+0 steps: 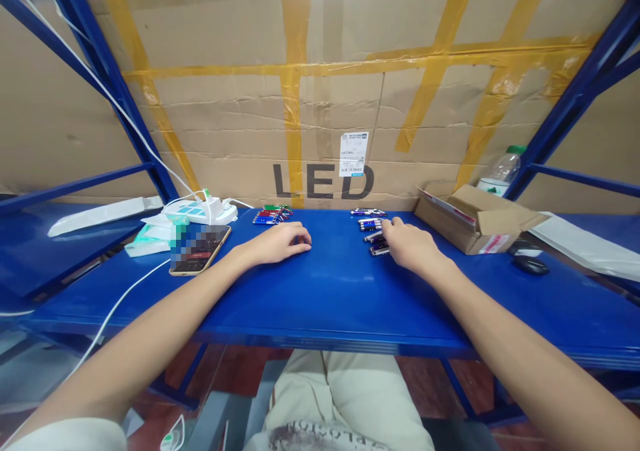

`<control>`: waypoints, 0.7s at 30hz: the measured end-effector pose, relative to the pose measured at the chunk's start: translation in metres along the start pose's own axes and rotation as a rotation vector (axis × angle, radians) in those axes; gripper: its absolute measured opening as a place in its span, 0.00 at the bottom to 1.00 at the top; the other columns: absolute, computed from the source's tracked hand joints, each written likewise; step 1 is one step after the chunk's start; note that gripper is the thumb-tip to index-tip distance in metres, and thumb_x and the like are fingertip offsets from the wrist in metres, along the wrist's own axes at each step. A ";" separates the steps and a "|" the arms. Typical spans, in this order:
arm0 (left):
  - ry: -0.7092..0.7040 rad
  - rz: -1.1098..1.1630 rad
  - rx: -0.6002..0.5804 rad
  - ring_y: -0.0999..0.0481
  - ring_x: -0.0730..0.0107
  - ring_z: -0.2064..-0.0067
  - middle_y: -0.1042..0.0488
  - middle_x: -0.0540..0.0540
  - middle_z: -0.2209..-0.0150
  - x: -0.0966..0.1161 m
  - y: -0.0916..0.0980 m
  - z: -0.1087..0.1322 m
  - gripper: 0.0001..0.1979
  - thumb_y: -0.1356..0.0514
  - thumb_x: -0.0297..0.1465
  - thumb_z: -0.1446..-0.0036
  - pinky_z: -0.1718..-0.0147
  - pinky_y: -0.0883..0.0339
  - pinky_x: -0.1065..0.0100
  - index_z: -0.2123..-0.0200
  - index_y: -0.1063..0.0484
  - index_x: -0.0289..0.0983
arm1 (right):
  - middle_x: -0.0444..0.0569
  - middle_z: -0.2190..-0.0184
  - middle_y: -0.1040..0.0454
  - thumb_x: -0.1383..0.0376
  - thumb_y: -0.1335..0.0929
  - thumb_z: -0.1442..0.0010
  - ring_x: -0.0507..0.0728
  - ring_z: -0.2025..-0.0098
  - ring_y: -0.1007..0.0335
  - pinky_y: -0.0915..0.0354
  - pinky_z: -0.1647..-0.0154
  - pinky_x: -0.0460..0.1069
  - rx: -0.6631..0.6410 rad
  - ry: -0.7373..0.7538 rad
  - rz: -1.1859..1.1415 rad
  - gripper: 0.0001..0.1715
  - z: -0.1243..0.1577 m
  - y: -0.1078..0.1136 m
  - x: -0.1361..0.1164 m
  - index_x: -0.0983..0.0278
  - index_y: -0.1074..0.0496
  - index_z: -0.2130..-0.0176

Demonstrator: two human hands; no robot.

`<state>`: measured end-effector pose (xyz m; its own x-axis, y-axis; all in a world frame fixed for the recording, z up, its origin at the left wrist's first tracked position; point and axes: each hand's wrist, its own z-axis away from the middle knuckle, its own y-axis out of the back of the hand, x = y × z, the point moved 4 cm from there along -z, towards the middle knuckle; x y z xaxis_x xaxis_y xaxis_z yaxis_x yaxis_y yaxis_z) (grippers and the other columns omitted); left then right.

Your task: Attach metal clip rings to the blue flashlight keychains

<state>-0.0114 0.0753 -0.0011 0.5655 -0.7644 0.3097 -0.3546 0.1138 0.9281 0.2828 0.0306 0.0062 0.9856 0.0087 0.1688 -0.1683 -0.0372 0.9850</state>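
My left hand (286, 242) rests on the blue table left of the middle, its fingers curled and bent toward the thumb; what they hold, if anything, cannot be made out. Just behind it lie small red, green and blue metallic items (273, 215) with rings or clips. On the right, my right hand (409, 243) reaches over a row of blue and silver pen-like items (370, 224), its fingertips at their right ends. Whether it grips one is hidden by the hand. More such items (367, 212) lie behind the row.
A phone (200, 251), a power strip (197, 209) and a tissue pack (155, 236) sit at the left. An open cardboard box (467, 221), a bottle (504, 170) and a black mouse (531, 265) stand right. Large cardboard (230, 124) walls the back.
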 end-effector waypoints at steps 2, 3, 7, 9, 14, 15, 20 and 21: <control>-0.001 -0.003 -0.001 0.21 0.61 0.55 0.21 0.42 0.52 0.000 0.000 0.000 0.16 0.41 0.43 0.27 0.54 0.31 0.63 0.52 0.20 0.39 | 0.69 0.42 0.30 0.77 0.43 0.29 0.74 0.42 0.23 0.26 0.51 0.61 0.009 0.020 -0.015 0.25 0.000 0.001 -0.002 0.71 0.34 0.36; 0.000 -0.004 -0.002 0.21 0.61 0.55 0.21 0.42 0.52 0.000 0.000 0.000 0.16 0.41 0.43 0.27 0.54 0.31 0.63 0.52 0.20 0.39 | 0.70 0.42 0.30 0.77 0.43 0.29 0.74 0.42 0.23 0.26 0.51 0.61 0.012 0.024 -0.019 0.25 0.001 0.001 -0.003 0.71 0.34 0.37; 0.004 -0.004 0.001 0.21 0.60 0.54 0.21 0.42 0.51 -0.001 -0.001 0.000 0.16 0.41 0.43 0.28 0.53 0.31 0.63 0.52 0.20 0.39 | 0.71 0.42 0.30 0.78 0.43 0.30 0.74 0.42 0.24 0.26 0.50 0.62 0.010 -0.001 -0.008 0.27 0.002 0.002 -0.003 0.72 0.34 0.36; 0.007 0.001 0.005 0.21 0.60 0.54 0.21 0.42 0.51 -0.002 -0.002 0.000 0.16 0.41 0.44 0.28 0.54 0.30 0.62 0.52 0.20 0.39 | 0.71 0.42 0.30 0.78 0.43 0.30 0.74 0.41 0.24 0.26 0.50 0.61 0.011 -0.018 -0.003 0.26 0.002 0.001 -0.001 0.71 0.34 0.36; 0.016 0.002 0.020 0.21 0.61 0.56 0.21 0.43 0.52 -0.004 -0.002 0.000 0.16 0.41 0.44 0.28 0.55 0.30 0.63 0.53 0.20 0.40 | 0.69 0.43 0.29 0.78 0.42 0.30 0.73 0.42 0.23 0.26 0.50 0.60 0.016 -0.045 -0.001 0.25 -0.001 -0.003 0.003 0.69 0.34 0.37; 0.016 0.001 0.020 0.21 0.61 0.56 0.21 0.43 0.52 -0.004 -0.002 0.000 0.16 0.41 0.44 0.28 0.55 0.31 0.63 0.53 0.20 0.40 | 0.69 0.43 0.29 0.78 0.42 0.30 0.73 0.42 0.23 0.26 0.50 0.60 0.020 -0.049 -0.004 0.25 -0.002 -0.003 0.004 0.69 0.34 0.37; 0.020 -0.005 0.007 0.21 0.60 0.55 0.21 0.43 0.51 -0.003 -0.001 0.001 0.16 0.41 0.44 0.28 0.54 0.31 0.62 0.52 0.20 0.40 | 0.70 0.43 0.28 0.77 0.41 0.30 0.72 0.41 0.26 0.27 0.49 0.61 0.063 -0.068 -0.020 0.25 -0.004 -0.001 0.007 0.69 0.33 0.37; 0.023 -0.008 0.005 0.21 0.60 0.55 0.21 0.42 0.51 -0.003 -0.001 0.001 0.16 0.41 0.44 0.28 0.54 0.31 0.62 0.52 0.20 0.39 | 0.70 0.43 0.28 0.77 0.41 0.30 0.72 0.40 0.27 0.27 0.49 0.61 0.079 -0.070 -0.021 0.25 -0.005 -0.001 0.008 0.69 0.33 0.37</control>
<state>-0.0134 0.0771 -0.0027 0.5852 -0.7506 0.3068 -0.3538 0.1041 0.9295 0.2907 0.0356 0.0069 0.9880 -0.0592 0.1424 -0.1485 -0.1164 0.9820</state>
